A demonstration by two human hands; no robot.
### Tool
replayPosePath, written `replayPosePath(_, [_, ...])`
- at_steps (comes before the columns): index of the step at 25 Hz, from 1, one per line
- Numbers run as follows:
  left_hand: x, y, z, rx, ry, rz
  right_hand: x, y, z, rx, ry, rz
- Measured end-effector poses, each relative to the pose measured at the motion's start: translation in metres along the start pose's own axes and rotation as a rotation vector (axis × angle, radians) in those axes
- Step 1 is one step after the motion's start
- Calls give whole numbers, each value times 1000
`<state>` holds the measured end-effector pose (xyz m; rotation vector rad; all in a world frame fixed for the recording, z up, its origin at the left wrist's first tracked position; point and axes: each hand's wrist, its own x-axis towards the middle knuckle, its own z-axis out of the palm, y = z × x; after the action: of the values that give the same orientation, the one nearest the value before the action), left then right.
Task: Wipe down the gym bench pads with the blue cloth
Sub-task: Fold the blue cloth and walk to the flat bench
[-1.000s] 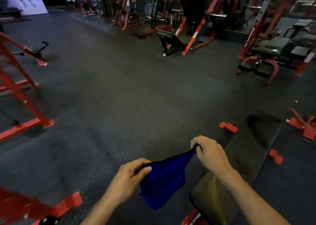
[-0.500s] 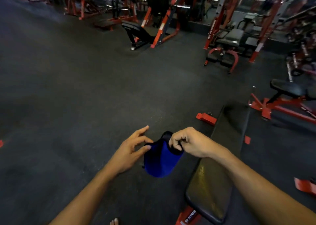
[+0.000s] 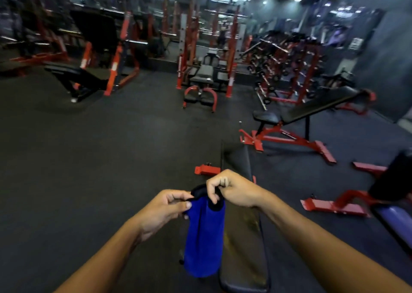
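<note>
L hand pinches near-left top edge of blue cloth, thumb + fingers curled on it. Cloth: 1 pc, soft, matte, hangs as long folded strip w/ dark upper rim, just left of bench pad. R hand grips top right, fingers curled round rim. Pad: 1, long, flat, black, worn sheen. Far right: 1 incline bench, red frame.

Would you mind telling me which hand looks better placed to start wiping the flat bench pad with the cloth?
Probably the right hand. It hangs directly over the flat bench pad and grips the blue cloth at its top edge. The left hand also pinches the cloth, but sits off the pad's left side, above the floor.
</note>
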<state>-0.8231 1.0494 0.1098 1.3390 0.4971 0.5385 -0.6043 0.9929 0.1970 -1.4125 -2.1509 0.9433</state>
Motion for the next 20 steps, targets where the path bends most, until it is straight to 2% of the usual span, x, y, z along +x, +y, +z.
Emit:
replayPosePath(2, [11,10,-1,35,-46,2,-8,-4,-6,-20,57,35])
replayPosePath(5, [23,22,-1,146,-62,22,-28,-6,-4,-182,119,117])
replayPosePath(10, [34,29,-7,275,-92,44,-65,-3,21,-511,110,201])
replayPosePath(14, [48,34,2,404,-103,79,-103,1,19,-409,334,258])
replayPosePath(20, [73,33,57,553,-57,251,-161,10,5,-260,652,377])
